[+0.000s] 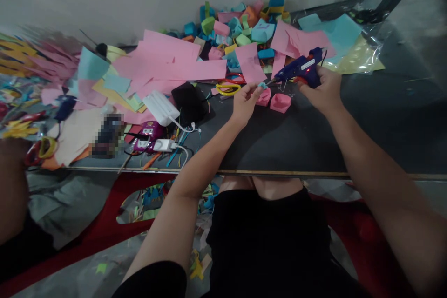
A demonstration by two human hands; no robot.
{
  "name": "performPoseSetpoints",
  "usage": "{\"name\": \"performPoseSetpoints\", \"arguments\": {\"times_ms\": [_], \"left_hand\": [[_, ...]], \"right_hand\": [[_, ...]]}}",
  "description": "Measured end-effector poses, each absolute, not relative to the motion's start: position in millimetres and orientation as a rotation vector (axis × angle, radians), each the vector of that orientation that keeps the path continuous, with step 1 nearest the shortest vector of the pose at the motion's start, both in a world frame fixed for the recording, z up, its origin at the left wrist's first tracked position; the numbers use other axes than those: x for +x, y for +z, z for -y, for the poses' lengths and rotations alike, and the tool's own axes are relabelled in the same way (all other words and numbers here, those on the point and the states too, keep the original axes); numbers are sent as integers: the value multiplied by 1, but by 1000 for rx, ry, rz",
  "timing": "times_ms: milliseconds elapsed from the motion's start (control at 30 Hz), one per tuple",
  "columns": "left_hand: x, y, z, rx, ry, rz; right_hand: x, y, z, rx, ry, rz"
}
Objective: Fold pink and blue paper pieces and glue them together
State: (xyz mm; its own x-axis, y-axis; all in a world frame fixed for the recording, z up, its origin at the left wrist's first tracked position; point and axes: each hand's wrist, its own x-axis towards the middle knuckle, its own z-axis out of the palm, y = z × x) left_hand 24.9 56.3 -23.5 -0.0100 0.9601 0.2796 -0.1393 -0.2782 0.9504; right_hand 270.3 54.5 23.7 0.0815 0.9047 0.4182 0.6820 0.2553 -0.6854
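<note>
My right hand [323, 91] is closed around a blue glue gun [299, 69], its nozzle pointing left. My left hand [246, 100] pinches a small blue paper piece [262, 85] right at the nozzle tip. Two folded pink paper pieces [274, 100] lie on the dark table [279, 139] just below and between my hands.
A heap of pink sheets [174, 63] and folded coloured paper [240, 25] covers the far side. Yellow-handled scissors [226, 87], a black pouch [189, 102], a white power bank [160, 107] and cables lie to the left. Another person's arm [12, 186] shows at the left edge.
</note>
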Motion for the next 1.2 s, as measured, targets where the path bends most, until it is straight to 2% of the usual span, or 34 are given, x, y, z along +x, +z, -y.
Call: {"name": "performPoseSetpoints", "arguments": {"times_ms": [333, 667, 1033, 1100, 1200], "left_hand": [[25, -15, -54, 1167, 1443, -1007], [18, -27, -63, 1265, 1479, -1035], [18, -24, -63, 1265, 1491, -1035], [20, -23, -62, 1239, 1513, -1023], [22, -21, -60, 1234, 1501, -1016]], "right_hand": [[269, 30, -51, -1493, 320, 1674], [267, 35, -49, -1506, 348, 1604], [305, 35, -70, -1948, 203, 1134], [310, 37, -68, -1982, 208, 1185], [309, 43, -60, -1776, 218, 1536]]}}
